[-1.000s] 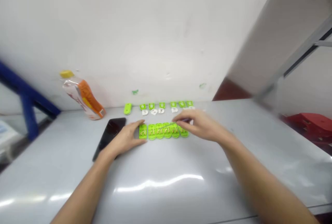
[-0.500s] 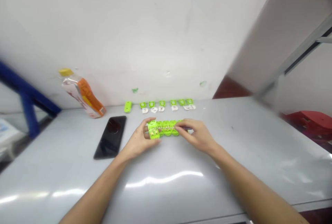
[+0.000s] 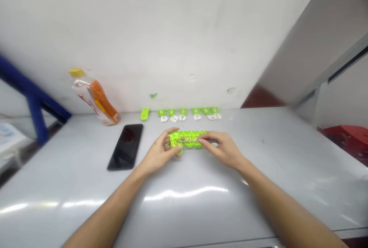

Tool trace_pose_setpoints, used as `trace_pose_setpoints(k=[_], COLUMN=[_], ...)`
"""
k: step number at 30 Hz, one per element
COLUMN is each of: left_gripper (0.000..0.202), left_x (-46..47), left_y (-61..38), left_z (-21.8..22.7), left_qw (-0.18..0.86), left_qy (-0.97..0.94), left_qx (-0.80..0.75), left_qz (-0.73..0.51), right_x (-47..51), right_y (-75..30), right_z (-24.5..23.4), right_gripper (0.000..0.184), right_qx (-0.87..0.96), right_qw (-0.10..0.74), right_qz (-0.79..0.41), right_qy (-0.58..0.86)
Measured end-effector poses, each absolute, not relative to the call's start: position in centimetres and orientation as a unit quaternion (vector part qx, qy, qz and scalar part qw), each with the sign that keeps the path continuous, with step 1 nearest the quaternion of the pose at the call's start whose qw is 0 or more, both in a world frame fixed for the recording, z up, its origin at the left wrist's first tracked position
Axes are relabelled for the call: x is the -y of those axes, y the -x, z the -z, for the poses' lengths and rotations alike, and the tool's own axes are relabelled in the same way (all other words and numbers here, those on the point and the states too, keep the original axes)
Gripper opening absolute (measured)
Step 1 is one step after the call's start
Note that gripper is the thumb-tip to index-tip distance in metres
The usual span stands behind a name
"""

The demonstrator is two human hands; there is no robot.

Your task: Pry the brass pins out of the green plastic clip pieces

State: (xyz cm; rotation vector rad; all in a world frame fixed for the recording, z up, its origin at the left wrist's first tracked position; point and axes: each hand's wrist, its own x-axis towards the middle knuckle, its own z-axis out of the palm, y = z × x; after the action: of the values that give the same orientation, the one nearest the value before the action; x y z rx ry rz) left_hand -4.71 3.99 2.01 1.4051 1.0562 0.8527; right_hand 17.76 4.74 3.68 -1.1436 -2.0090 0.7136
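A row of several bright green plastic parts (image 3: 191, 139) lies on the grey table (image 3: 184, 202) in front of me. My left hand (image 3: 161, 152) pinches the leftmost green part (image 3: 174, 143), raised slightly off the row. My right hand (image 3: 224, 150) holds a thin dark tool (image 3: 198, 140) with closed fingers, its tip reaching left over the green parts toward the held one.
A black phone (image 3: 127, 146) lies left of my hands. A tilted bottle with an orange label and yellow cap (image 3: 94, 98) leans by the wall. Along the wall sit more green pieces (image 3: 184, 111) and small white pieces (image 3: 174, 118). A red object (image 3: 345, 138) is at the right.
My left hand has gone from resting beside the row to picking up the leftmost green part. My right hand has brought the thin tool down to it.
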Motion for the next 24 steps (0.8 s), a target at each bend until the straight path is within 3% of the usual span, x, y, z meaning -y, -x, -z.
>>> trace_pose_setpoints(k=[8,15,20,24], left_gripper=[0.065,0.063,0.058,0.059], left_x=[-4.1,-3.6,-3.1,-2.8], left_y=[4.7,4.7,4.0,3.4], left_z=[-2.0,-2.4,-1.8,-1.0], left_qw=[0.583,0.603,0.628,0.622], left_qy=[-0.564,-0.588,-0.586,-0.59], left_qx=[-0.444,-0.426,-0.404,-0.416], left_qz=[-0.382,-0.331,-0.314,-0.302], right_x=[-4.9,-5.5,-4.8,-4.2], right_y=[-17.5,-18.9,-18.6,-17.8], right_z=[-3.5,-3.9,-3.7,-3.7], right_gripper=[0.027,0.022,0.04,0.028], right_qx=[0.701,0.767,0.813,0.842], right_qw=[0.358,0.231,0.159,0.144], right_qz=[-0.397,-0.411,-0.427,-0.381], right_qy=[0.472,0.435,0.363,0.353])
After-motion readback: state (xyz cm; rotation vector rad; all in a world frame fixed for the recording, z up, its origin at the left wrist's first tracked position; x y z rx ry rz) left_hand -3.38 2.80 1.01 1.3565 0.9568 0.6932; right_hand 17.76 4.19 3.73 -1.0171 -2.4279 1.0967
